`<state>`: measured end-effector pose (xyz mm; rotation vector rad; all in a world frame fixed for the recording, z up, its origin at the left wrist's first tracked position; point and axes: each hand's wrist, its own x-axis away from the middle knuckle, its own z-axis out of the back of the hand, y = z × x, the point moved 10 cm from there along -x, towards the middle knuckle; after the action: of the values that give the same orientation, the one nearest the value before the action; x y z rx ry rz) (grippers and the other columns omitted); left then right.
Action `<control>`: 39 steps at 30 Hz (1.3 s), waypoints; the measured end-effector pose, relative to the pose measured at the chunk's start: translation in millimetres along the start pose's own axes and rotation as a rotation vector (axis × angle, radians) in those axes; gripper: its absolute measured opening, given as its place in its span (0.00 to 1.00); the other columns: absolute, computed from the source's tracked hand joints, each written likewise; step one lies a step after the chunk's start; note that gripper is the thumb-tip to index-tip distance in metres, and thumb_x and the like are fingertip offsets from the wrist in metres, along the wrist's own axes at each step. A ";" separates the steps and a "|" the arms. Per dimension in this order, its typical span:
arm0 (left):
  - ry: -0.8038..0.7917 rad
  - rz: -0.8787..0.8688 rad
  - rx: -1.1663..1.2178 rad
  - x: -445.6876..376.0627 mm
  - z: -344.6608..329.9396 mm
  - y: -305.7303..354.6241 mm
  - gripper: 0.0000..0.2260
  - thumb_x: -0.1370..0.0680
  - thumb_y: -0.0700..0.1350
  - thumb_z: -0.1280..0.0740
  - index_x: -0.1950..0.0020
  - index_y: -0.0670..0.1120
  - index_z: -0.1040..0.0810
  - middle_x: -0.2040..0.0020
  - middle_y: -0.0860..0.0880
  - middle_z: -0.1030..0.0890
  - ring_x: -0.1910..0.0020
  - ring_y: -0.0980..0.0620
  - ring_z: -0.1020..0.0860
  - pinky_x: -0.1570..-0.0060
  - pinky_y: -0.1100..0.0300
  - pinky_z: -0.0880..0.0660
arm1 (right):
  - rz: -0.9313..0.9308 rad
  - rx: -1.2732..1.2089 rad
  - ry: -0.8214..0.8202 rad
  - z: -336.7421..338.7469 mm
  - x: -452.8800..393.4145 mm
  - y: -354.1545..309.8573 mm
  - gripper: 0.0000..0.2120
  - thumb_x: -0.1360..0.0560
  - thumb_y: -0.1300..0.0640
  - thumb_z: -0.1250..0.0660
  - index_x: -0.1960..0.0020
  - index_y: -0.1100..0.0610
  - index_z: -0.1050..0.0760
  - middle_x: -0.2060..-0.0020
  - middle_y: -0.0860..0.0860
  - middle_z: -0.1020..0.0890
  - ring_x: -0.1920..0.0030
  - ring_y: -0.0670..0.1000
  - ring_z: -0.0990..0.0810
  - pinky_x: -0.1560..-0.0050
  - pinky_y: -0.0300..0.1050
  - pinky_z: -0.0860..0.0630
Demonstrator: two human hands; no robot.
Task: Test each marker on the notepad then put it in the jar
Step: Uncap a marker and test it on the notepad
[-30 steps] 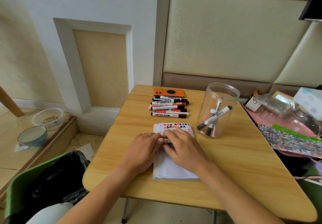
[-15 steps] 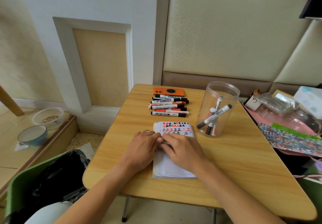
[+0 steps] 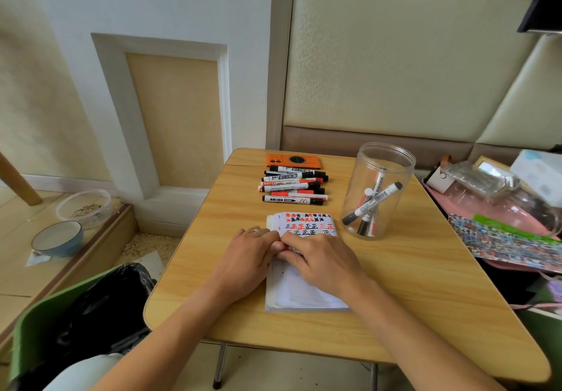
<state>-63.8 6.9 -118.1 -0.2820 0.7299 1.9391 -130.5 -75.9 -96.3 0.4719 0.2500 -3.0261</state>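
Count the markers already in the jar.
3, all leaning inside the clear jar: a black-capped marker slanting across the front, a red-printed marker behind it, another near the bottom. More may be hidden.

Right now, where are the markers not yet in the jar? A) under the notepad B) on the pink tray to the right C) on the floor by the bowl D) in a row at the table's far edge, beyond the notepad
D: the loose markers lie side by side beyond the notepad, just before the orange case, left of the jar.
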 end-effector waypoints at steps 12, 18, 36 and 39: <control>0.140 0.132 0.090 0.5 15.5 -9.4 0.12 0.19 0.58 0.40 0.50 0.50 0.26 0.48 0.55 0.28 0.50 0.53 0.29 0.51 0.55 0.28 | -0.242 0.014 0.171 42.0 7.4 41.7 0.10 0.17 0.51 0.40 0.38 0.52 0.26 0.51 0.48 0.20 0.56 0.52 0.19 0.61 0.47 0.25; 0.050 0.159 0.092 1.4 5.6 -13.2 0.09 0.19 0.55 0.36 0.49 0.51 0.30 0.46 0.55 0.30 0.49 0.53 0.30 0.48 0.53 0.27 | -0.299 0.051 0.104 20.0 9.1 49.6 0.13 0.17 0.52 0.39 0.36 0.55 0.22 0.48 0.50 0.20 0.51 0.52 0.19 0.57 0.45 0.25; -0.250 0.194 -0.103 5.0 -26.1 -19.2 0.29 0.24 0.74 0.52 0.24 0.68 0.40 0.18 0.51 0.45 0.18 0.55 0.57 0.21 0.47 0.56 | -0.542 -0.942 0.403 33.7 20.7 86.0 0.12 0.16 0.63 0.39 0.40 0.49 0.23 0.51 0.55 0.18 0.64 0.53 0.14 0.61 0.48 0.16; -0.268 0.201 -0.123 5.6 -27.0 -19.5 0.30 0.24 0.73 0.53 0.23 0.68 0.43 0.17 0.50 0.46 0.19 0.55 0.58 0.21 0.48 0.57 | -0.671 -1.444 0.291 5.8 23.0 86.6 0.18 0.15 0.65 0.45 0.38 0.53 0.18 0.48 0.61 0.15 0.58 0.58 0.14 0.56 0.50 0.16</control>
<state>-52.4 0.9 -149.3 -0.0206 0.4773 2.1636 -146.1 -163.1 -110.9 0.6690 2.6496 -2.2021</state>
